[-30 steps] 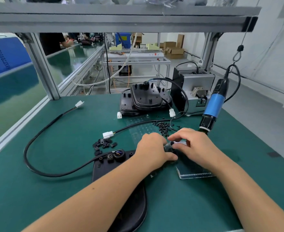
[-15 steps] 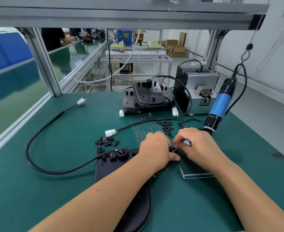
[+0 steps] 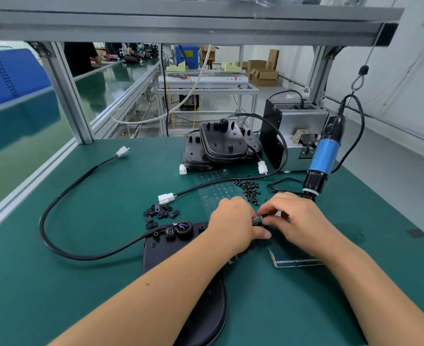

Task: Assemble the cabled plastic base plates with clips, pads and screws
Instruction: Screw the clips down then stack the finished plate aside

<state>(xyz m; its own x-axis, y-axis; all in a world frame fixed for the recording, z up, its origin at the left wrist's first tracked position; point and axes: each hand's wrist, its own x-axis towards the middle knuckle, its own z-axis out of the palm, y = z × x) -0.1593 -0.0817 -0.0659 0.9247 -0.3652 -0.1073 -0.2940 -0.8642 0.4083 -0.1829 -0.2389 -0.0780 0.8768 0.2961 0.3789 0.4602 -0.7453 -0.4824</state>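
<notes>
A black plastic base plate (image 3: 166,248) lies on the green mat, its thick black cable (image 3: 63,196) looping left to a white connector (image 3: 122,151). My left hand (image 3: 231,224) curls over the plate's upper right corner, thumb against its edge. My right hand (image 3: 299,221) meets it there, its thumb and fingertips pinching a small greyish part (image 3: 257,219) whose kind I cannot tell. Loose black clips (image 3: 159,213) lie just beyond the plate. A pile of black screws (image 3: 249,189) lies beyond my hands. A clear pad sheet (image 3: 297,260) sits under my right wrist.
Two cabled plates (image 3: 221,148) are stacked at the back. A blue electric screwdriver (image 3: 322,156) hangs just beyond my right hand, with a grey screw feeder box (image 3: 293,121) behind it. A second white connector (image 3: 166,198) lies near the clips. Aluminium frame posts (image 3: 66,93) border the bench.
My hands have stayed together at the plate's corner. My right fingertips have closed in a little toward my left hand. The view has shifted slightly.
</notes>
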